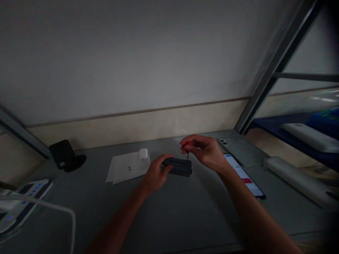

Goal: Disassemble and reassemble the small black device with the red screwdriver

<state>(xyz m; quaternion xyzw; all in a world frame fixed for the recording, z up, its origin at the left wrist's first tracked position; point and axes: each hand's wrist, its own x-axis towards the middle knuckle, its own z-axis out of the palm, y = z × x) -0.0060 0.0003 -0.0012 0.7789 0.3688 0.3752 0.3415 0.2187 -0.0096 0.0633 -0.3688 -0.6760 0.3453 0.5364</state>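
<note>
A small black box with a row of vent slots (pixel 178 167) rests on the grey table. My left hand (pixel 158 172) grips its left end between thumb and fingers. Above the box's right end, my right hand (pixel 202 151) pinches the red handle of a screwdriver (pixel 188 144). The thin shaft points straight down, its tip at the box's top right corner; whether it sits in a screw is too small to tell. Left of the box, several tiny dark pieces (pixel 129 168) that look like screws lie on white paper sheets (pixel 119 176).
A white earbud case (pixel 143 153) sits on the paper. At the right lie a phone with a lit screen (pixel 245 176), another phone (pixel 225 143) and a long grey object (pixel 296 180). A black stand (pixel 63 155) and a power strip (pixel 29 201) with a white cable occupy the left.
</note>
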